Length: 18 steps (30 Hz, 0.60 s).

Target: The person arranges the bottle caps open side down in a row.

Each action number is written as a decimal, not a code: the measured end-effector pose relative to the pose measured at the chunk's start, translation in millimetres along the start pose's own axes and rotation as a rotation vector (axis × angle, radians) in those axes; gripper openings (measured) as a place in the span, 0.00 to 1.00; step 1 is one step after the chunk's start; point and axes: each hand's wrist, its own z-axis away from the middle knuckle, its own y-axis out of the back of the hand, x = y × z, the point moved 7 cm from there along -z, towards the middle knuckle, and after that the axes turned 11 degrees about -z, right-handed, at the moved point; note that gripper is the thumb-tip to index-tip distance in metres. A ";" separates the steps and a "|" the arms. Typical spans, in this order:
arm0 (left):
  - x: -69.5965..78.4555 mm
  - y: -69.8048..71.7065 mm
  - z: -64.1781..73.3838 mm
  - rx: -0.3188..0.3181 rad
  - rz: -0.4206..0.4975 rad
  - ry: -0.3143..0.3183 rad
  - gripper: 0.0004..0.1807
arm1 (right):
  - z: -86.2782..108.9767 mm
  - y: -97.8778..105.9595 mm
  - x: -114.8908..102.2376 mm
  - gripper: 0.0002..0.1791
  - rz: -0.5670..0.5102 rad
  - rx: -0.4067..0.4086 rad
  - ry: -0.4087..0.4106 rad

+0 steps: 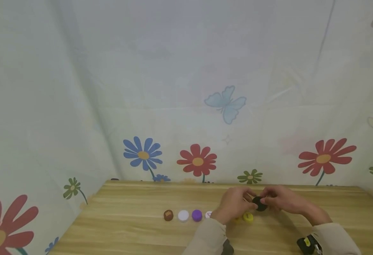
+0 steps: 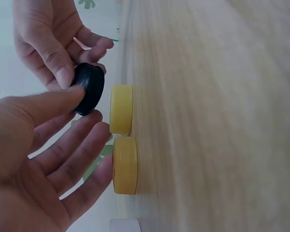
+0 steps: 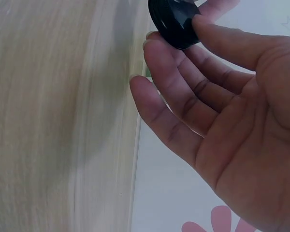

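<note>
Both hands hold one black bottle cap (image 1: pixel 260 204) above the table, gripping it from opposite sides. The left hand (image 1: pixel 234 203) pinches its near side between thumb and fingers, the other fingers spread out. From the other side, the right hand (image 1: pixel 285 201) has its thumb and fingertips on the cap's edge. In the left wrist view the black cap (image 2: pixel 91 89) is tilted, just beside a yellow cap (image 2: pixel 122 109). A second yellow cap (image 2: pixel 125 165) stands below the left fingers. The right wrist view shows the black cap (image 3: pixel 173 21) between thumb and fingers.
On the wooden table (image 1: pixel 135 202) a row of caps runs leftward: a white one with print (image 1: pixel 208 214), a purple one (image 1: pixel 197 215), a white one (image 1: pixel 183 215) and a brown one (image 1: pixel 168 215). The left hand hides part of this row. A flowered curtain (image 1: pixel 173 106) hangs behind.
</note>
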 end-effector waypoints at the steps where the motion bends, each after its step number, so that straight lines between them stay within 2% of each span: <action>1: 0.5 -0.2 0.0 -0.009 -0.003 -0.005 0.18 | -0.4 0.2 0.2 0.09 -0.002 -0.001 -0.002; 7: 3.0 1.1 0.9 -0.018 -0.048 -0.023 0.24 | -0.2 0.0 -2.0 0.07 -0.031 -0.011 0.008; 12: 5.2 1.3 1.3 -0.003 -0.086 -0.028 0.19 | 0.9 -0.1 0.0 0.07 -0.059 -0.017 -0.009; 18: 4.0 0.4 2.3 -0.019 -0.105 0.020 0.14 | 1.9 -2.2 1.1 0.16 -0.067 -0.045 -0.011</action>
